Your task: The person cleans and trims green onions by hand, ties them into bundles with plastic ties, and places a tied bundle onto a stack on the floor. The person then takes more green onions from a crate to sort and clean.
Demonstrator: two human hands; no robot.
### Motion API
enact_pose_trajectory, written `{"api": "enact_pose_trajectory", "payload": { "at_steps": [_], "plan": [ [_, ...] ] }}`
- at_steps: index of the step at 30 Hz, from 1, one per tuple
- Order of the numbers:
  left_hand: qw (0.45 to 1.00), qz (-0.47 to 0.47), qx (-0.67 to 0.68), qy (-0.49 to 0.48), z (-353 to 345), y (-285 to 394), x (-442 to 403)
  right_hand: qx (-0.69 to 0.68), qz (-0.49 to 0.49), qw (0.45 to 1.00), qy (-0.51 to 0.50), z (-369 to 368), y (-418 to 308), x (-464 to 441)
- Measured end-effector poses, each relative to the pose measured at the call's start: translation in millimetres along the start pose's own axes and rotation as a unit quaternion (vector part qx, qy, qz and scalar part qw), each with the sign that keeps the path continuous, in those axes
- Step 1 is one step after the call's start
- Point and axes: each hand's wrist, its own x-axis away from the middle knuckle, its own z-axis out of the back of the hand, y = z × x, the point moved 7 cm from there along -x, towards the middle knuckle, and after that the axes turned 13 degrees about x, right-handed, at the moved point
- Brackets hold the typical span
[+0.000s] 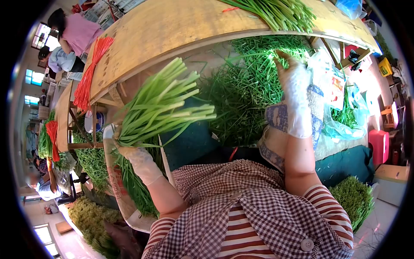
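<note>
My left hand (129, 149), in a thin clear glove, is closed around a bunch of garlic chives (161, 103). The pale cut ends point up and to the right, and the leaves trail down past the wrist. My right hand (291, 75), also gloved, is raised above a heap of loose green leaves (241, 86). Its bare fingertips pinch the end of one long chive leaf (248, 55) that stretches off to the left. A blue and white patterned cloth (278, 116) lies just behind the right wrist.
Ahead runs a wooden table (172, 30) bearing more chives (280, 15) and hanging red ties (91, 73). A plastic bag (345, 112) of greens is at right, near a pink container (378, 147). Bundled greens (353, 200) stand behind. People work at far left.
</note>
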Motion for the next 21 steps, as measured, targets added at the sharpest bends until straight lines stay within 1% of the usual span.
{"api": "enact_pose_trajectory", "payload": {
  "at_steps": [1,2,3,4,6,8,10,12,13,14,15,16,17,18,20,21],
  "plan": [
    [0.999,-0.028,-0.02,0.0,-10,-3,12,-0.16,0.085,0.981,-0.065,-27,-15,14],
    [0.999,-0.025,-0.006,-0.038,-13,-5,8,-0.319,0.145,0.923,-0.157,-54,-30,31],
    [0.997,-0.022,0.008,-0.076,-9,-6,1,-0.364,0.201,0.858,-0.302,-54,-60,58],
    [0.994,-0.005,0.033,-0.1,0,-5,-11,-0.419,0.202,0.788,-0.403,-53,-79,79],
    [0.986,0.03,0.08,-0.145,17,-2,-33,-0.427,0.193,0.761,-0.449,-47,-98,102],
    [0.987,0.005,0.064,-0.151,25,2,-40,-0.405,0.186,0.782,-0.436,-56,-104,109],
    [0.988,-0.014,0.081,-0.133,15,0,-29,-0.365,0.224,0.826,-0.366,-57,-104,111],
    [0.987,-0.003,0.094,-0.127,0,-4,-14,-0.327,0.277,0.861,-0.275,-52,-108,110],
    [0.987,0.015,0.092,-0.135,-5,-6,-8,-0.308,0.311,0.872,-0.219,-46,-110,110],
    [0.979,0.069,0.127,-0.145,-13,-11,-3,-0.287,0.344,0.879,-0.162,-42,-113,111],
    [0.968,0.123,0.16,-0.152,-21,-17,2,-0.24,0.355,0.901,-0.071,-41,-112,112],
    [0.937,0.211,0.228,-0.159,-32,-24,10,-0.271,0.322,0.904,-0.07,-67,-104,106],
    [0.929,0.234,0.25,-0.143,-28,-27,6,-0.302,0.29,0.905,-0.069,-103,-94,95],
    [0.919,0.256,0.271,-0.125,-23,-29,2,-0.319,0.229,0.914,-0.1,-93,-89,84],
    [0.957,0.177,0.224,-0.043,21,-26,-33,-0.356,0.099,0.917,-0.152,-72,-79,64],
    [0.954,0.175,0.24,-0.032,14,-21,-29,-0.718,-0.031,0.68,-0.144,-98,-52,42]
  ]
}}
